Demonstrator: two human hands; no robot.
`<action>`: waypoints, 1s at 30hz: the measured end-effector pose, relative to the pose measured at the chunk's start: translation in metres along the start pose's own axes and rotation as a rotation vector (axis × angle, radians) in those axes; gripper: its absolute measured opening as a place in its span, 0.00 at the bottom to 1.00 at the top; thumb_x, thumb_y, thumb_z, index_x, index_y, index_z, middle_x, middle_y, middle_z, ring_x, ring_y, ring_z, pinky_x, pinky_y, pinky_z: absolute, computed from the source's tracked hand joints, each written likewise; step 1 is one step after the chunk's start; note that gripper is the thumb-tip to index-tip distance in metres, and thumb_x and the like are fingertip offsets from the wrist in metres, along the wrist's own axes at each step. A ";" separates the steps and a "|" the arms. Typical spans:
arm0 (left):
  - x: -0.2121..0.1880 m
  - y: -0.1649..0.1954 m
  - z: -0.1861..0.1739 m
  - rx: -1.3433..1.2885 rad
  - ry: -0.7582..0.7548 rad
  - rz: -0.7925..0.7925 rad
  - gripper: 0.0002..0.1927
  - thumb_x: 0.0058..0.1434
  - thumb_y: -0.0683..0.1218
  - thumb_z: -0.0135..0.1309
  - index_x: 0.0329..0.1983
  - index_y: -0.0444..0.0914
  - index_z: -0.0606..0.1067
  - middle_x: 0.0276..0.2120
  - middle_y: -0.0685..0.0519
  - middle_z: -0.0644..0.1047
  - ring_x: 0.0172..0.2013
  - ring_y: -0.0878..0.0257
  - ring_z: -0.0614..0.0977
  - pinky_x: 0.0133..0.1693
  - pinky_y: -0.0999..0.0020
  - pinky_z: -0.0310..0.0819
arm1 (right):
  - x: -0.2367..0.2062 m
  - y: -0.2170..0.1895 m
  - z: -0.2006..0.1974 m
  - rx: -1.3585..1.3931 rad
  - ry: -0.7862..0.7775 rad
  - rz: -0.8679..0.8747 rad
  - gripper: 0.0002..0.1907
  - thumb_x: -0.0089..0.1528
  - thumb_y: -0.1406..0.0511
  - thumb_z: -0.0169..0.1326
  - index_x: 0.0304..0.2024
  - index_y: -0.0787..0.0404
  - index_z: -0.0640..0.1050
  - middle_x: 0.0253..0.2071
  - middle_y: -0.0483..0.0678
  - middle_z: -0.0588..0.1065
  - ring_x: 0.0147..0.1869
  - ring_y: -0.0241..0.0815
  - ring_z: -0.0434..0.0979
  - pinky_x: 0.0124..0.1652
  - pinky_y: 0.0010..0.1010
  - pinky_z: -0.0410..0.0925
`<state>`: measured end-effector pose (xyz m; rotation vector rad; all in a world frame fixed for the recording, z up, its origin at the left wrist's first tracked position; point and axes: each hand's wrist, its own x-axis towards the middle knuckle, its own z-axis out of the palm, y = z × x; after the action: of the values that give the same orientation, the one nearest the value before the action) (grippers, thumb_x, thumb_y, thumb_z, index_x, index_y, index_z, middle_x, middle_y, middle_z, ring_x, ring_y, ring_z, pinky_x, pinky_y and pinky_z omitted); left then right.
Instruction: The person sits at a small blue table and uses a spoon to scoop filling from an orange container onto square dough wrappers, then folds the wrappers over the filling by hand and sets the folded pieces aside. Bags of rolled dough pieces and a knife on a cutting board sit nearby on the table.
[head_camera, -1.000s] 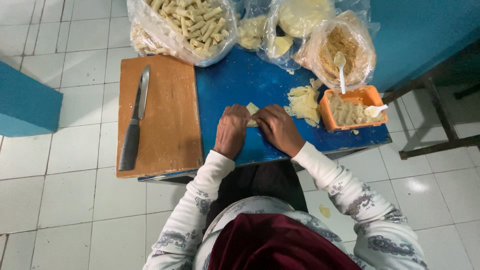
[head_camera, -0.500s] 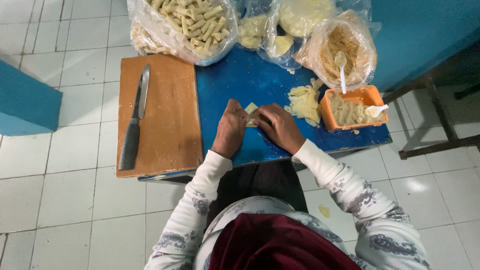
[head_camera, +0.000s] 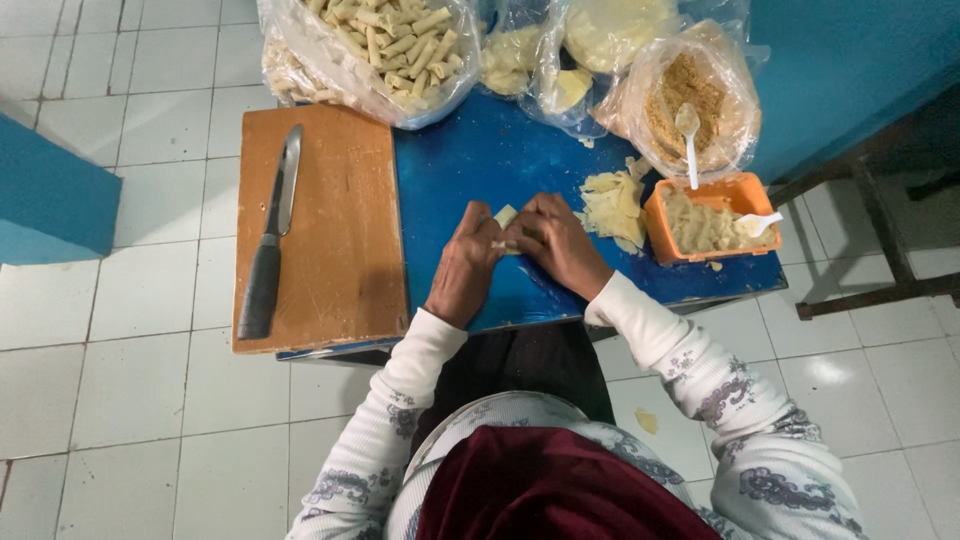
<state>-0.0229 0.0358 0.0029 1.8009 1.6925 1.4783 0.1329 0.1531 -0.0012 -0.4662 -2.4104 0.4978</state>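
I see my left hand (head_camera: 463, 270) and right hand (head_camera: 556, 243) pinched together around one pale wrapper (head_camera: 505, 216) on the blue table (head_camera: 480, 165), half-rolled; a bag of finished rolls (head_camera: 385, 45) sits behind, a stack of wrappers (head_camera: 612, 205) waits.

Dim, even indoor light; sharp focus, soft shadows.

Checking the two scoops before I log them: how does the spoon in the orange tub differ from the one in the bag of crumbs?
The spoon in the orange tub lies nearly flat across the tub's right rim; the spoon in the crumb bag stands upright, handle down toward the tub. The tub spoon rests on pale filling, the bag spoon in brown crumbs. Both are white.
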 end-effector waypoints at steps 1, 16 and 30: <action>0.000 -0.001 0.001 0.023 0.008 0.001 0.06 0.58 0.35 0.55 0.39 0.30 0.73 0.46 0.40 0.70 0.43 0.42 0.77 0.40 0.53 0.73 | 0.001 -0.001 -0.001 0.038 -0.018 0.027 0.06 0.62 0.65 0.60 0.41 0.59 0.81 0.38 0.52 0.74 0.46 0.52 0.74 0.45 0.40 0.69; 0.003 -0.013 0.008 0.068 0.058 -0.031 0.02 0.63 0.38 0.53 0.37 0.32 0.74 0.41 0.43 0.69 0.43 0.46 0.76 0.43 0.54 0.72 | -0.005 -0.005 0.006 -0.186 0.008 -0.032 0.07 0.63 0.68 0.59 0.44 0.62 0.80 0.43 0.51 0.74 0.50 0.52 0.72 0.49 0.41 0.69; -0.017 0.006 0.005 0.185 0.104 0.072 0.11 0.67 0.34 0.47 0.52 0.30 0.70 0.47 0.40 0.69 0.47 0.45 0.77 0.46 0.56 0.75 | -0.012 -0.023 0.006 -0.429 0.021 -0.016 0.21 0.63 0.69 0.55 0.59 0.58 0.78 0.61 0.50 0.70 0.53 0.50 0.67 0.49 0.40 0.65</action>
<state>-0.0120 0.0219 -0.0034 1.9276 1.8892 1.5123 0.1328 0.1262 -0.0011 -0.6280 -2.4976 -0.0384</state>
